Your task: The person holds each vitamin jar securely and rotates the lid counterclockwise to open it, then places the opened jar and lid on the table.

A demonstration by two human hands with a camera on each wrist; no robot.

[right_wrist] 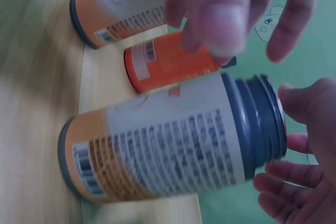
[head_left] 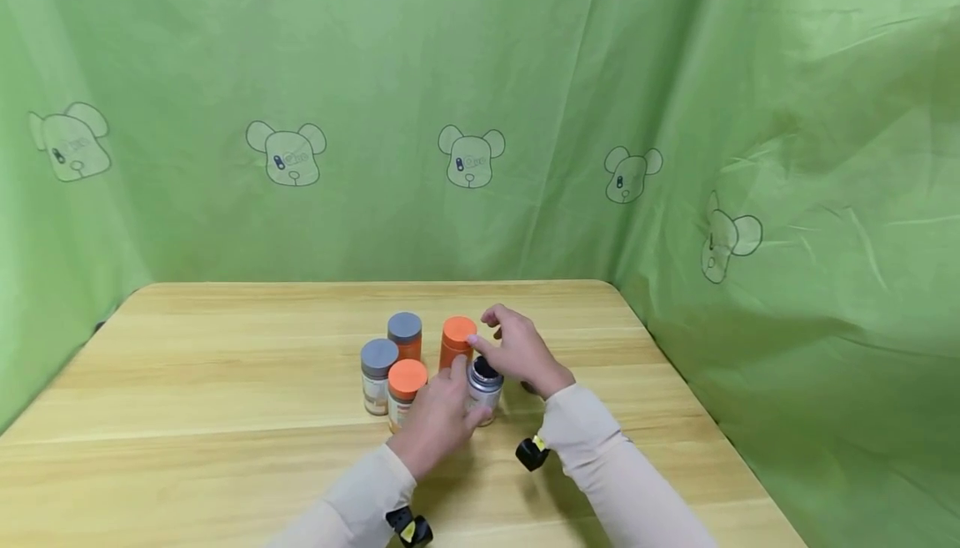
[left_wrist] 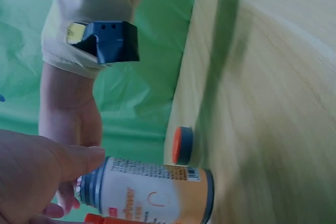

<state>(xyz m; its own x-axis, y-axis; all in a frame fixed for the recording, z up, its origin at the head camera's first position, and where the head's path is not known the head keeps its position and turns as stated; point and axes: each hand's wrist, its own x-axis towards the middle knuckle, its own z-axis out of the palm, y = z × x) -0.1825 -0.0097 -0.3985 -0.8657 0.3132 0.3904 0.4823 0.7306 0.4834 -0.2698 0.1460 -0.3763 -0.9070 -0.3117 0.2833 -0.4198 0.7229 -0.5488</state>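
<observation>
An uncapped bottle [head_left: 483,394] with a dark grey threaded neck and a white-and-orange label stands upright on the table; its printed side shows large in the right wrist view. My left hand [head_left: 438,419] is close by on its left, thumb and fingers spread apart without a visible grip. Above the mouth hovers my right hand [head_left: 520,352], fingers loosely bent and apart, with its thumb [right_wrist: 294,103] close to the rim. I cannot tell whether that thumb touches it. A loose cap [left_wrist: 182,145], orange and dark grey, lies on the table near the bottle.
Left of the open bottle stand an orange bottle with an orange lid [head_left: 458,333], a white one with an orange lid [head_left: 407,379], and two grey-lidded bottles [head_left: 379,356]. The wooden table [head_left: 187,381] is bounded by green curtains [head_left: 375,47].
</observation>
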